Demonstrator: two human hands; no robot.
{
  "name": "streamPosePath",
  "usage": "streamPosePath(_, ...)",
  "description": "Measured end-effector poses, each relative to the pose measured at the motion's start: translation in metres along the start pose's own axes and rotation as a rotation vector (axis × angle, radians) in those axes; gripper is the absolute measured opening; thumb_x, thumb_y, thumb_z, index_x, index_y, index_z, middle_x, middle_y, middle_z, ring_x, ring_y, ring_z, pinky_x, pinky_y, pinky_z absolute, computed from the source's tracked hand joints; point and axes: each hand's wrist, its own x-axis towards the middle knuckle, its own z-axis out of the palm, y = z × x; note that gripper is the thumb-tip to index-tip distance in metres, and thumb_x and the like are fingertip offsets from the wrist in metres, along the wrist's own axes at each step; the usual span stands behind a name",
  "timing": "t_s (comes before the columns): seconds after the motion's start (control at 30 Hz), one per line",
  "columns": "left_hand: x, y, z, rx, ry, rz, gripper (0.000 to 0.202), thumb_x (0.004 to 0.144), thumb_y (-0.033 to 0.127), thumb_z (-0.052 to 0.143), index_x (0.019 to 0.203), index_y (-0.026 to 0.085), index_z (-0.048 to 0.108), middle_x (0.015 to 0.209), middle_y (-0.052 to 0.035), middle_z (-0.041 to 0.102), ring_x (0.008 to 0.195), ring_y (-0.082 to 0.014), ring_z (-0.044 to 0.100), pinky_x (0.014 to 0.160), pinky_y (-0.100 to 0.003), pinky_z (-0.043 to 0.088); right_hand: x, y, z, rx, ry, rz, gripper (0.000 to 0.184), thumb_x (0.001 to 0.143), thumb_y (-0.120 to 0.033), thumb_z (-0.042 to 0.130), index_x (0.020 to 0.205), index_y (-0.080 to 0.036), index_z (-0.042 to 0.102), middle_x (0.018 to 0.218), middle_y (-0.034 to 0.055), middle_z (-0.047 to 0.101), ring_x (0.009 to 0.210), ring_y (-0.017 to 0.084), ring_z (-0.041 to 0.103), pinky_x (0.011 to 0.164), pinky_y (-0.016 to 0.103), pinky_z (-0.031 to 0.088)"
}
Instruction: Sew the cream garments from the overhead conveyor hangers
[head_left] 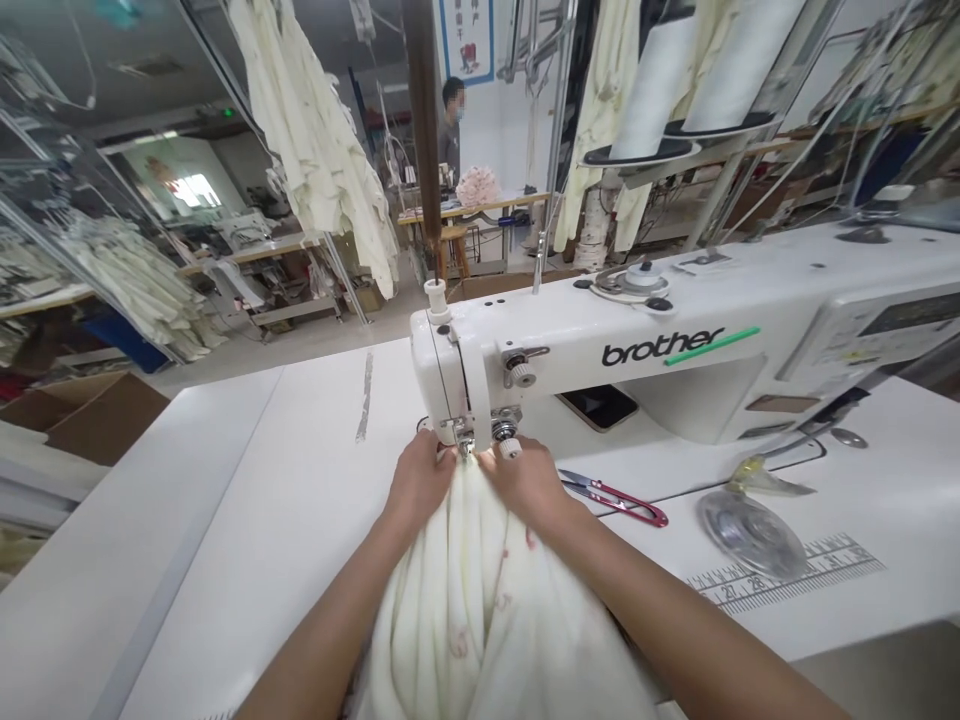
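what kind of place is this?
Likely a garment workshop: white Brother industrial sewing machine with cream fabric under its needle, cream garments hanging on racks, large white thread cones behind.

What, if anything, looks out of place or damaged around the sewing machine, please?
Nothing looks damaged or spilled. The left hand and right hand rest on the cream fabric at the presser foot. Only a crumpled clear plastic piece lies loose by the printed ruler.

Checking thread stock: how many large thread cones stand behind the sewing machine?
2. One white thread cone stands behind the sewing machine, upper right; the second cone is just right of it. Others may be out of view.
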Motion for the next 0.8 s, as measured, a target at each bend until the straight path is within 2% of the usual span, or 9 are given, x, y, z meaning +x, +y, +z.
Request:
streamPosePath(0.1,0.001,-0.001,-0.003,-0.037,-0.028,-0.004,0.019,0.08,0.024,0.042,0.09,0.017,0.057,0.084,-0.0058,0.061,0.079,-0.0201,0.056,0.068,-0.029,0.04,-0.006,0.009,-0.007,0.114,0.005,-0.086,0.023,0.091,-0.026,0.036,0.09,-0.017,0.057,0.077,0.0047,0.062,0.07,0.018,0.056,0.059,0.024,0.034)
streamPosePath(0.23,0.002,-0.002,-0.003,-0.084,-0.027,0.013,0.018,0.079,0.02,0.042,0.089,0.016,0.057,0.089,-0.0069,0.061,0.087,-0.0212,0.056,0.074,-0.029,0.04,-0.009,0.018,-0.013,0.233,0.022,-0.121,0.035,0.094,-0.024,0.021,0.083,-0.017,0.053,0.074,0.0029,0.058,0.068,0.016,0.054,0.061,0.023,0.035)
streamPosePath(0.4,0.001,-0.004,-0.001,-0.07,-0.041,0.029,0.017,0.078,0.021,0.042,0.085,0.017,0.057,0.085,-0.0054,0.061,0.08,-0.0195,0.055,0.068,-0.028,0.039,-0.008,0.016,-0.015,0.31,0.02,-0.071,0.031,0.092,-0.025,0.021,0.076,-0.018,0.048,0.065,0.0019,0.054,0.061,0.016,0.049,0.058,0.024,0.033)
streamPosePath(0.57,0.001,-0.002,-0.002,-0.018,-0.008,-0.003,0.017,0.08,0.026,0.043,0.078,0.016,0.056,0.08,-0.0059,0.06,0.075,-0.0191,0.055,0.067,-0.028,0.038,-0.007,0.015,-0.014,0.373,-0.01,-0.052,0.03,0.093,-0.027,0.022,0.082,-0.017,0.048,0.065,0.0026,0.055,0.06,0.017,0.05,0.058,0.025,0.033)
streamPosePath(0.73,-0.004,-0.002,-0.001,-0.103,-0.048,0.061,0.022,0.079,0.031,0.042,0.086,0.016,0.057,0.088,-0.0076,0.064,0.088,-0.0237,0.058,0.075,-0.031,0.042,-0.012,0.012,-0.021,0.347,0.007,-0.051,0.026,0.092,-0.024,0.028,0.095,-0.013,0.052,0.081,0.0093,0.062,0.075,0.02,0.057,0.064,0.025,0.037)
streamPosePath(0.8,-0.004,-0.01,0.003,-0.107,-0.073,0.048,0.026,0.079,0.035,0.041,0.088,0.017,0.058,0.092,-0.0087,0.066,0.093,-0.026,0.059,0.08,-0.034,0.042,-0.018,0.012,-0.024,0.319,0.023,-0.042,0.021,0.089,-0.025,0.036,0.093,-0.015,0.055,0.08,0.0071,0.064,0.073,0.018,0.059,0.061,0.023,0.038)
